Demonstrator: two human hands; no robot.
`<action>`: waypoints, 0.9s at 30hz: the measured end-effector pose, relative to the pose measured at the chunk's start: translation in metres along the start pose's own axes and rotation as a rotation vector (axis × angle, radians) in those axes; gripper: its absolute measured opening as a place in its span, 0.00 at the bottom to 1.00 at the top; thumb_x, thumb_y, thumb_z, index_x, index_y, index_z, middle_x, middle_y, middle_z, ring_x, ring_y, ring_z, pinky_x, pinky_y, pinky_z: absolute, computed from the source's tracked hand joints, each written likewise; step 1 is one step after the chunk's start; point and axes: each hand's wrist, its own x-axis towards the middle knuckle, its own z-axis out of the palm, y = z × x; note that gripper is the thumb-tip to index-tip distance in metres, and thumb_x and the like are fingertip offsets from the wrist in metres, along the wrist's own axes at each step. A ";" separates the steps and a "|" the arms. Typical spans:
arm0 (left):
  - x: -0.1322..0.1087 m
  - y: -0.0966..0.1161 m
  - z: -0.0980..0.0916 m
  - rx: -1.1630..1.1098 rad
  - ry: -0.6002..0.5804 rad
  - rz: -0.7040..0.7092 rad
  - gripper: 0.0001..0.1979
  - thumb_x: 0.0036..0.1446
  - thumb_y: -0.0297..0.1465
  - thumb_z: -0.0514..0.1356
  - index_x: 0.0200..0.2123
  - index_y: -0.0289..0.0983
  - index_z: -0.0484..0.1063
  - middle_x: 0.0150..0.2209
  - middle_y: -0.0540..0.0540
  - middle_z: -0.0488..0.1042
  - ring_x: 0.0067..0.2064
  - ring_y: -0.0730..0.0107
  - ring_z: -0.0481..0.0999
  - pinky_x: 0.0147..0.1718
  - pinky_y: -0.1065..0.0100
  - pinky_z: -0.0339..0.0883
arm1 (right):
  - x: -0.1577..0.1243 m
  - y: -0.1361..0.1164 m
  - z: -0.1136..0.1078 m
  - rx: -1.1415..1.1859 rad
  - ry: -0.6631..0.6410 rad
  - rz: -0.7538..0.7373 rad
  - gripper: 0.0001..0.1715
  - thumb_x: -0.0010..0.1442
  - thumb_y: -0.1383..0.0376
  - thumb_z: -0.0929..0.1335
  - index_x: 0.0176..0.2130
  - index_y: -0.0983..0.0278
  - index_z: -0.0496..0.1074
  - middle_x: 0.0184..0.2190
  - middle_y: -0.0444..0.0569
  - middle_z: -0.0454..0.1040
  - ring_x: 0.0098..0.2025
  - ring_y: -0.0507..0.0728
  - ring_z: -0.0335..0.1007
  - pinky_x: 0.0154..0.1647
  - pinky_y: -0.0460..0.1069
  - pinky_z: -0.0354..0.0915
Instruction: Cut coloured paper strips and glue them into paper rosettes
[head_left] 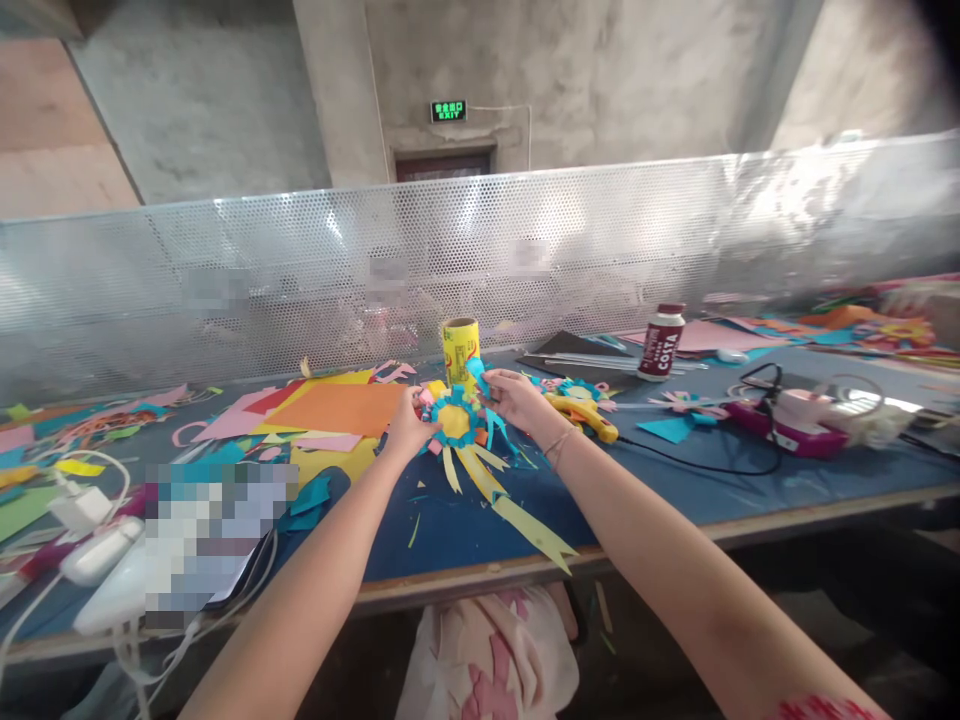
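Note:
My left hand [409, 425] pinches the left edge of a paper rosette [454, 421], which has a yellow centre, a blue frilled ring and pale yellow ribbon tails [529, 530] hanging toward the table's front edge. At the rosette's upper right, my right hand [514, 397] holds a small blue paper piece [477, 371] between thumb and fingers. Just behind stands a yellow roll [460, 350] with a cardboard core. A yellow glue gun [583, 415] lies to the right of my right hand, its black cord running right. Another blue flower [576, 390] rests behind it.
Coloured paper sheets [337, 408] spread at the left, near a phone [225, 540] and white chargers [82, 510]. A brown bottle [662, 343] stands at the back right. A purple power strip [787, 430] with cables lies right. A perforated metal screen [300, 270] borders the table's back.

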 end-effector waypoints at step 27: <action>0.001 0.013 -0.016 0.342 -0.049 0.439 0.28 0.39 0.18 0.65 0.46 0.40 0.69 0.48 0.41 0.70 0.56 0.53 0.64 0.57 0.55 0.52 | 0.002 -0.014 -0.011 -0.054 0.130 0.004 0.14 0.42 0.65 0.73 0.28 0.62 0.65 0.26 0.44 0.71 0.33 0.54 0.69 0.32 0.51 0.67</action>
